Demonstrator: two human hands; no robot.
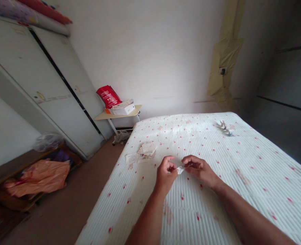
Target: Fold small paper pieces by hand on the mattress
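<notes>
Both hands are over the middle of a white bedspread (191, 211) with small red marks. My left hand (167, 172) pinches the left side of a small white piece, perhaps paper (180, 169). From the right, my right hand (198, 168) closes its fingers on the other side of that same piece. To the left of my left hand, several printed paper slips (147, 149) lie in a loose pile on the bed. Farther back at the right rests a small crumpled white and grey thing (225, 128), too small to make out.
Beyond the bed's far left corner stands a small table (104, 116) with a red bag (108, 96) and a white box (125, 109). A wardrobe (61, 95) and an orange plastic bag (42, 177) are at the left.
</notes>
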